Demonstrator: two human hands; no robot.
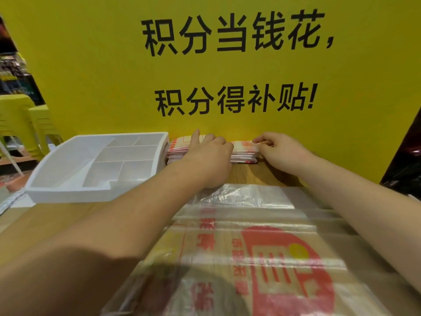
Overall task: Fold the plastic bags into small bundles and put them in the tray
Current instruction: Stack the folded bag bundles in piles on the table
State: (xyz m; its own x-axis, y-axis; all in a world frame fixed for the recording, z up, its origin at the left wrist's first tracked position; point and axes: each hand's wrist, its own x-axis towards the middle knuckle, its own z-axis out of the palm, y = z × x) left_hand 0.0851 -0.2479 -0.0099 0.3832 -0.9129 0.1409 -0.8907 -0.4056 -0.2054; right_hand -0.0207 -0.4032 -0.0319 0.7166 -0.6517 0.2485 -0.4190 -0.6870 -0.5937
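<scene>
From the head camera, the task's things are thin, see-through plastic bags printed in red. They show in two forms. One is a stack of folded bags (243,152): small flat bundles, white with red stripes and lettering. It lies on the wooden table (45,222) against the yellow wall (91,76), just beside the right wall of the tray (68,193). The layers are too thin to count. The other is a flat bag (262,254) spread open on the near part of the table. It is creased and glossy, with a big red emblem, a yellow dot and red characters. More film edges show under it at the far end, so how many sheets lie there I cannot tell.

Both bare arms reach forward to the stack. The left hand (205,156) lies over its middle with the index finger (195,136) straight and the other fingers bent. Whether it grips the bundles I cannot tell. The right hand (282,151) is clamped on the stack's right end—fingertips (258,140) on top, thumb at the side.

There is one tray, white, with one wide compartment at its left and smaller ones at its right—five, as far as I can count. The wall bears two lines of black characters. Two yellow stools (20,124) stand at far left.
</scene>
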